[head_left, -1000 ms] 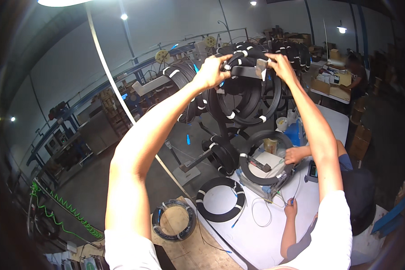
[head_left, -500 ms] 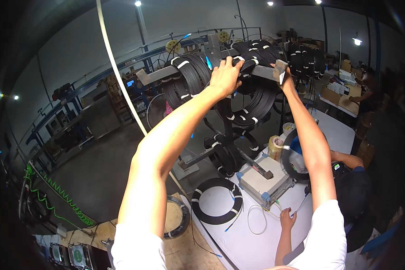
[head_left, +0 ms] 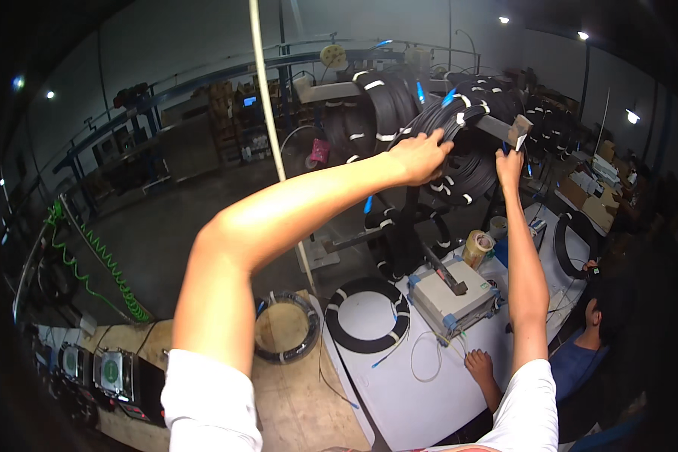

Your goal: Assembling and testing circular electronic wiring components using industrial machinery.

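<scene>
Black cable coils (head_left: pixel 388 102), bound with white ties and tipped with blue connectors, hang on a metal rack arm (head_left: pixel 331 92). My left hand (head_left: pixel 423 157) is closed on the front of one cable coil (head_left: pixel 443 122), its fingers bent over the strands. To its right, my right hand (head_left: pixel 509 166) is raised just below the rack arm's upturned end plate (head_left: pixel 520 131). Its fingers are curled, and what lies between them is hidden. Another cable coil (head_left: pixel 365 346) lies flat on the white table.
A grey instrument box (head_left: pixel 448 292) stands on the white table (head_left: pixel 384 399) under a lower rack arm (head_left: pixel 441 267), beside tape rolls (head_left: pixel 477 247). A co-worker's hand (head_left: pixel 481 367) rests near the box. A pale pole (head_left: pixel 267 98) rises left of the rack.
My view has turned left, shifting the scene rightward. My left hand has come down from the top of the coils to the front of one, which now leans toward me. My right hand has dropped below the end plate.
</scene>
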Motion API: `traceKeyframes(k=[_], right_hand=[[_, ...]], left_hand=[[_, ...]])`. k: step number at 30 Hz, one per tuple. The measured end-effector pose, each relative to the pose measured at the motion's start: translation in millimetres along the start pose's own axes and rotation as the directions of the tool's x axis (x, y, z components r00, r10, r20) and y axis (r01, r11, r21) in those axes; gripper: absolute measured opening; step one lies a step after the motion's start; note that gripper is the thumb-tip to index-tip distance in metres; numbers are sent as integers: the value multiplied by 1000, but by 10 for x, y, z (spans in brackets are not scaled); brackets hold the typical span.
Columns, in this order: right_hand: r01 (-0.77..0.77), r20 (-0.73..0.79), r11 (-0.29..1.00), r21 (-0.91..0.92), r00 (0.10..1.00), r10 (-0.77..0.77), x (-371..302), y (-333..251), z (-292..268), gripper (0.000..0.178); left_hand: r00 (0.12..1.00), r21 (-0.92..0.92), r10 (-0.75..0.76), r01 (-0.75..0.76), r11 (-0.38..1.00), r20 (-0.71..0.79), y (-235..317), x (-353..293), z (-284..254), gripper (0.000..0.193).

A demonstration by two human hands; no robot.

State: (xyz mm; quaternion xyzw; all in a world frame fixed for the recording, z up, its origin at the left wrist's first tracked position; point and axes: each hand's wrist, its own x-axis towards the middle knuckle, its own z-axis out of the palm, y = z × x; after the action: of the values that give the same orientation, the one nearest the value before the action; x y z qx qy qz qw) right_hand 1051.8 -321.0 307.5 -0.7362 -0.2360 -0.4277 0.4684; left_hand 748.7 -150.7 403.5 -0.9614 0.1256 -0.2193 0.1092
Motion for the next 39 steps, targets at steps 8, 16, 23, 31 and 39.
traceKeyframes(k=[8,16,23,31,39], right_hand=[[-197,145,891,408,978,150,-1194,-1492,-516,30],[-146,378,755,639,915,-143,-2687,-4199,-1134,26],[-353,606,548,759,691,-394,-4216,-6551,-1554,28],[-455,622,469,757,282,-731,-5441,-8044,-1623,22],[-506,374,355,786,-67,-925,-6182,-9040,-1482,31]], left_hand=[[844,-11,142,-160,987,516,642,-2161,-497,57],[881,-139,62,4,990,470,645,-4727,-1572,49],[880,-292,-382,458,839,283,652,-7065,-2610,42],[565,-409,-778,801,437,275,1137,-8843,-3262,38],[107,-370,-927,928,-36,359,1572,-10083,-3576,39]])
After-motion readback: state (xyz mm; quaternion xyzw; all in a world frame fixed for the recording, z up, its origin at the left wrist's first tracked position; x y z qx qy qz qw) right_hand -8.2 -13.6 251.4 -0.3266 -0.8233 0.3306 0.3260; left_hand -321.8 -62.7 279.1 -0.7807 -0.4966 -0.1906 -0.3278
